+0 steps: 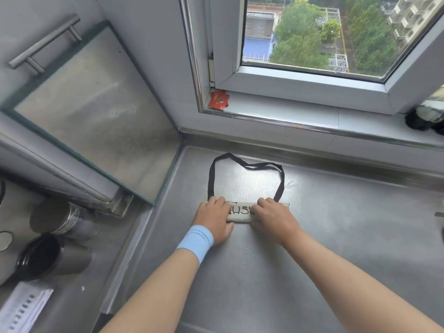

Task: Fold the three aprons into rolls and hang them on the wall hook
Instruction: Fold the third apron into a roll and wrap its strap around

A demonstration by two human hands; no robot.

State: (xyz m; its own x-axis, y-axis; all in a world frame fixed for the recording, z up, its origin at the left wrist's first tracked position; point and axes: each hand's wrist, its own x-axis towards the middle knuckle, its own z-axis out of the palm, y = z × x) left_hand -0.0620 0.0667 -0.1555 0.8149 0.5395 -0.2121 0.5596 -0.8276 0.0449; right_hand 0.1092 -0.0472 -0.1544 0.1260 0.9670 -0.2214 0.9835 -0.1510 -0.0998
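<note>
A beige apron (241,212) with black lettering lies rolled into a narrow bar on the steel counter (336,248). Its black neck strap (245,164) spreads out in a loop behind it toward the window. My left hand (215,219), with a light blue wristband, lies over the roll's left end with fingers curled over the far edge. My right hand (274,218) covers the right end the same way. Only this one apron is in view; no wall hook shows.
A glass-fronted cabinet door (96,111) with a metal bar handle stands open at the left. Red packets (218,99) lie on the window sill. Dark metal cups (52,255) lie at the lower left beside some paper. A dark object (425,116) sits at the sill's right.
</note>
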